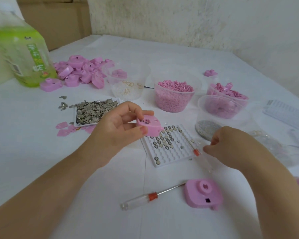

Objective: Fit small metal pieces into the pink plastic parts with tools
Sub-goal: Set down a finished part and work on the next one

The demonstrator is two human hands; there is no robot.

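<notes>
Pink plastic part (149,125) is held above the white table (41,152) by the left hand (117,128). It is pinched between the thumb below and the index finger on the top edge, with the other fingers curled underneath. The part's hollow side is turned up, with a small dark metal bit seen inside. Its long axis runs roughly left to right, with the right end dipping toward the white grid tray (173,152).

Right hand (231,145) is kept low at the tray's right edge, fingers curled in and fingertips drawn close to the thumb. Whether anything is pinched cannot be told.

One screwdriver (188,142) lies across the grid tray, with its shaft pointing up-left and its red collar just beside the right fingertips. Small round metal pieces (162,138) are seated in the tray's upper rows.

A second screwdriver (153,195) lies flat on the table nearer the camera. Its clear handle is at lower left and its tip points up-right, almost touching a second pink part (203,194). That part lies with its round boss facing up.

Farther back, a flat tray of grey metal clips (93,111), a pile of pink parts (79,71), a green bottle (22,54) and a tub of pink pellets (173,97) are seen.
</notes>
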